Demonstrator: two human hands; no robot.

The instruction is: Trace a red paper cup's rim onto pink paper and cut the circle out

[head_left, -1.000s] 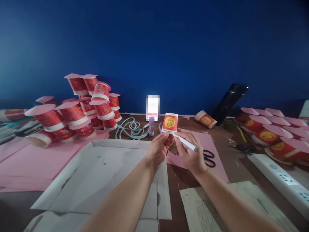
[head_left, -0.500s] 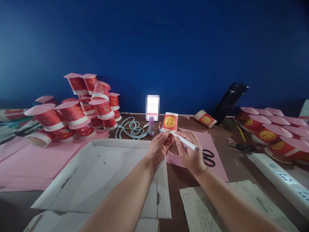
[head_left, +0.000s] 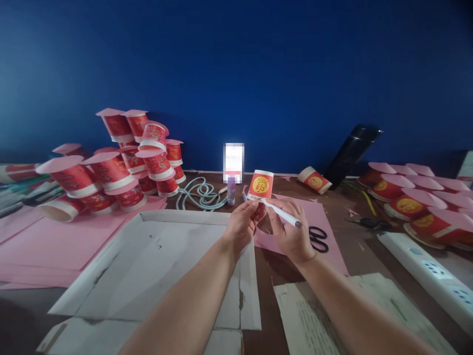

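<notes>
A red paper cup [head_left: 261, 184] with a gold emblem is held up by my left hand [head_left: 242, 222], its fingers closed at the cup's white rim. Dark handwriting-like marks run along that rim. Between the fingers of my right hand [head_left: 293, 231] is a white marker pen [head_left: 284, 214], its tip at the marked rim and its dark end toward the right. Under the hands lies a pink paper sheet [head_left: 314, 212]. Black scissors [head_left: 318, 239] rest on it just right of my right hand, their blades hidden.
Pink-topped red cups [head_left: 121, 167] are stacked at left, with more cups [head_left: 417, 199] at right. A purple glue stick [head_left: 231, 192], coiled cable [head_left: 201, 195], lying cup [head_left: 315, 180], black bottle [head_left: 351, 155], power strip [head_left: 424, 271], open cardboard [head_left: 148, 266] and pink sheets [head_left: 66, 246] surround the hands.
The pen's tip has shifted slightly left along the cup's rim, and the pen's dark end has moved a little left and up. Both hands keep their hold.
</notes>
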